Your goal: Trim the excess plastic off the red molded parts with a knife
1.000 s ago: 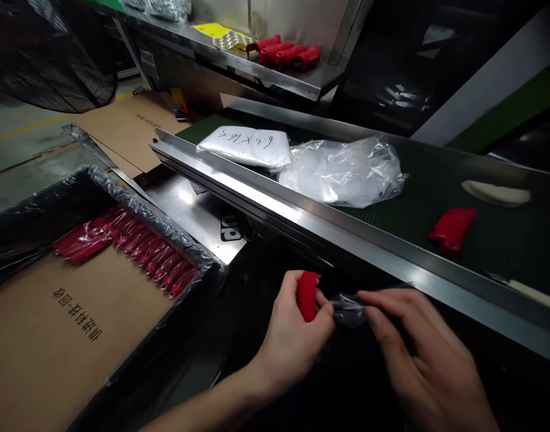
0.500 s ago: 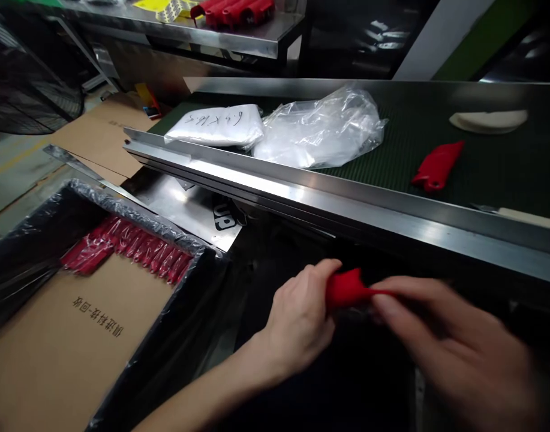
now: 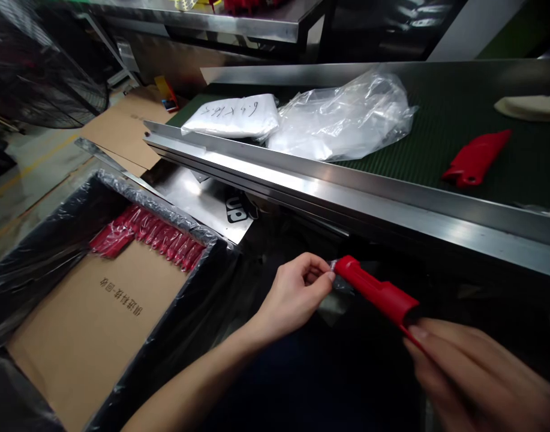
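A long red sleeve-like part [image 3: 376,292] is stretched between my two hands below the conveyor's steel rail. My left hand [image 3: 297,294] pinches a small clear plastic bag [image 3: 335,288] at the part's left end. My right hand [image 3: 472,378] is closed on the part's right end at the lower right. A second red part [image 3: 475,159] lies on the green conveyor belt [image 3: 436,114]. Several bagged red parts [image 3: 146,235] lie in a row along the far wall of the plastic-lined carton [image 3: 117,306] at the left.
A steel rail [image 3: 328,189] edges the belt. On the belt lie a white packet of bags [image 3: 232,117], a crumpled clear bag [image 3: 346,117] and a white piece [image 3: 529,107]. A steel shelf [image 3: 239,24] stands behind. Flat cardboard [image 3: 126,129] covers the floor at left.
The red part, first bunched in my left hand, is now drawn out to the right between both hands. My right hand has moved right and down. The view has shifted slightly.
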Motion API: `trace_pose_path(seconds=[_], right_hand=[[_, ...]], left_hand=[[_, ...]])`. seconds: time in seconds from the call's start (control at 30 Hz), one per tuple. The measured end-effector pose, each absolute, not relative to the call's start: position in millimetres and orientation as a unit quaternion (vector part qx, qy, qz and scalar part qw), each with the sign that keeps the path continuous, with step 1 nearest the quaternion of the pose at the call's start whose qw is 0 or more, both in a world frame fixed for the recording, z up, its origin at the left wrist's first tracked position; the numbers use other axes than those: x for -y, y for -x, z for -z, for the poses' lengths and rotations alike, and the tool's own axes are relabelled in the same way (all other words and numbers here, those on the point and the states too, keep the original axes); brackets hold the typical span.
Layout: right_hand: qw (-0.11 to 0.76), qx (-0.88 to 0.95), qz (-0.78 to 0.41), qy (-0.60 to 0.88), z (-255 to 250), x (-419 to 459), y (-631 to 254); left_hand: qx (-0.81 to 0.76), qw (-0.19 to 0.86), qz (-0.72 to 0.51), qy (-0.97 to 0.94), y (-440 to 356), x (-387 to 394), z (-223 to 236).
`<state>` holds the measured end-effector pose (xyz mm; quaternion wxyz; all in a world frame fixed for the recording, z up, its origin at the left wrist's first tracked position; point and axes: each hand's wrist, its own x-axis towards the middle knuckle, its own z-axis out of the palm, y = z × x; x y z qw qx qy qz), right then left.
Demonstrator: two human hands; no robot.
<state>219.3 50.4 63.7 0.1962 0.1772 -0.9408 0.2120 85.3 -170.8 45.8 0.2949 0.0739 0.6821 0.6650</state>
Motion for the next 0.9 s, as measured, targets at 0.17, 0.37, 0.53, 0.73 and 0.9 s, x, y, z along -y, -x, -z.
trace_pose_path(seconds=[0.17,0.37,0.53,0.73,0.9], right_hand=[[0.133,0.944,-0.095,-0.288,-70,-34,-221],[0.132,0.929,-0.126,-0.322,-74,-23,-209],[0.27,0.93,-0.197,-0.155,-69,0,-199],[0.257,0.801,-0.483,0.244,-58,55,-197],[0.241,0.885,-0.395,0.053,-42,38,-196]], left_hand=[[-0.705,0.254,-0.655,-0.1,-86,176,-45],[-0.748,0.171,-0.615,-0.182,-90,181,-43],[-0.752,0.098,-0.625,-0.185,-99,178,-42],[-0.76,0.072,-0.632,-0.133,-120,170,-29],[-0.766,0.095,-0.62,-0.144,-121,177,-27]])
